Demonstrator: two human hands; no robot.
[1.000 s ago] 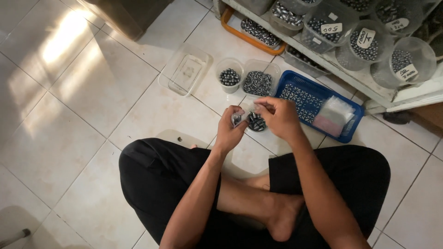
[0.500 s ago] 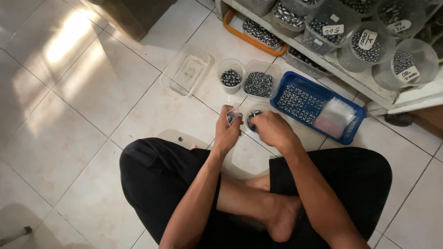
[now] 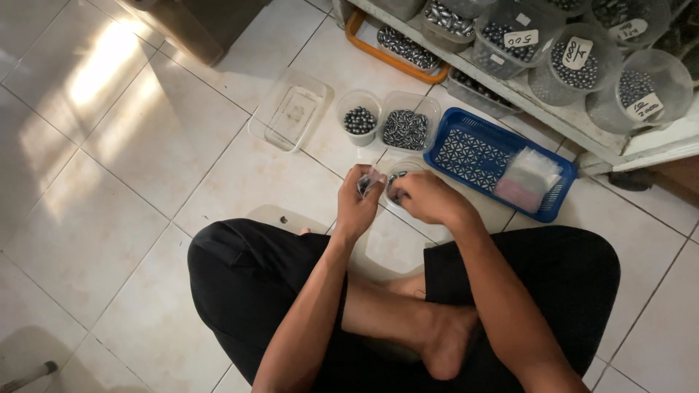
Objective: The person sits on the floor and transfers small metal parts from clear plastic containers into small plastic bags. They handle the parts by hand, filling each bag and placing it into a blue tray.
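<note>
At the centre of the frame the left hand [image 3: 357, 207] is pinching a small clear bag [image 3: 368, 180] with closed fingers, holding it just above the tiled floor [image 3: 145, 182]. The right hand [image 3: 426, 198] is curling over a round clear tub [image 3: 400, 175] of dark balls; whether its fingers are holding anything cannot be told. A blue basket [image 3: 473, 153] is sitting just to the right, and two further tubs [image 3: 386, 124] of balls are standing above.
</note>
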